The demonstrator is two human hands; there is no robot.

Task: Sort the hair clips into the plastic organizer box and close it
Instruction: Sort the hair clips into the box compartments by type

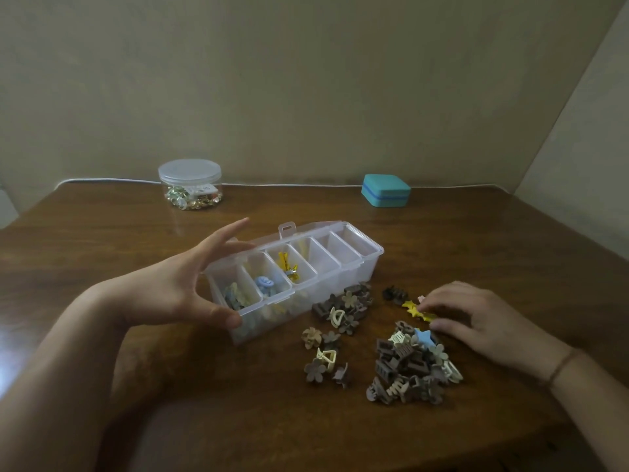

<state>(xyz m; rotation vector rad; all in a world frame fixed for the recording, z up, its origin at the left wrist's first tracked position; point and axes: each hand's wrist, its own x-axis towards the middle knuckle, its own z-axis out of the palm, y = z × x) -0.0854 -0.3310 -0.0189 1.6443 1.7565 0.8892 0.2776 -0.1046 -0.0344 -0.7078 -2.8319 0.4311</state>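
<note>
- Our right hand (476, 321) lies over the yellow star clips (417, 310) on the table (476, 240), its fingers (439, 299) curled down onto them; we cannot tell whether a clip is pinched yet.
- Our left hand (183, 284) steadies the near end of the box (296, 277), thumb on the front corner, fingers spread straight above the rim, nothing curled round it.
- The box sits mid-table with its lid folded back behind; the three left compartments hold clips, the right ones look empty.
- Risk, as we judge it: the star clips are small, flat and glossy, so a shallow pinch may let one slip or drag the pink clip (421, 298) along.
- The blue star (423, 337) rests on the brown pile (408, 366) just below our right hand; a careless wrist could scatter it.
- The left thumb pushes on a light, slick plastic box, which may slide or tip on the polished wood.
- Mixed piles invite sorting a clip into the wrong slot: flower shapes (315, 369), ribbed claws and cream loops (326, 357) look alike in tone.
- Materials: clear thin-walled plastic box with a hang tab; matte brown and beige clips.
- Farther back, a clear lidded jar (190, 183) and a teal case (386, 190).
</note>
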